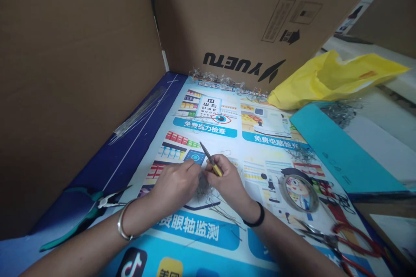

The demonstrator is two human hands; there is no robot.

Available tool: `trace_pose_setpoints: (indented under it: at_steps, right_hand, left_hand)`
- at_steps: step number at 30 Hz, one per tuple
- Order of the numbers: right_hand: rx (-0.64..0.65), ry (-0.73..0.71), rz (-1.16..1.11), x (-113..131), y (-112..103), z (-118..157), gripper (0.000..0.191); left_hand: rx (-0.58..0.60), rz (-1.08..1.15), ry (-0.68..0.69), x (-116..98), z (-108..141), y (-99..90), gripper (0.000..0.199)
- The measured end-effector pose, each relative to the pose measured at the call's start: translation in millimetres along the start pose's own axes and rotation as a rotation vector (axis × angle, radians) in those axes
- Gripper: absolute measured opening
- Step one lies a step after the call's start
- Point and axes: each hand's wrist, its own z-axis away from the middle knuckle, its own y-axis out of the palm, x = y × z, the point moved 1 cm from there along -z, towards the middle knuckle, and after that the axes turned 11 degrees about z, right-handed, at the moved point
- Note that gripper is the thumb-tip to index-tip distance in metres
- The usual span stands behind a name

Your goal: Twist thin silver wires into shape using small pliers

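Note:
My right hand is closed around a slim pointed tool with a yellow handle, its dark tip pointing up and left. Close beside it, my left hand has its fingers pinched together; whatever lies between them is too small to name. Below and between both hands is a loose tangle of thin wire, resting over a printed poster. More thin wire ends trail toward the lower right.
Teal-handled pliers lie left, near straight wires. At right are a tape roll, red-handled scissors, a turquoise folder and a yellow bag. Cardboard walls rise behind and left.

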Motion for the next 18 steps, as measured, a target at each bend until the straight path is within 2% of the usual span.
trace_pose_setpoints:
  at_steps: [8,18]
  right_hand:
    - [-0.062,-0.104,0.355,-3.4,4.0,3.6,0.028]
    - [-0.083,-0.088,0.457,-1.3,5.0,4.0,0.033]
  left_hand:
    - [0.06,0.01,-0.026,0.8,1.2,1.5,0.016]
    - [0.08,0.051,-0.086,0.9,0.0,-2.4,0.013]
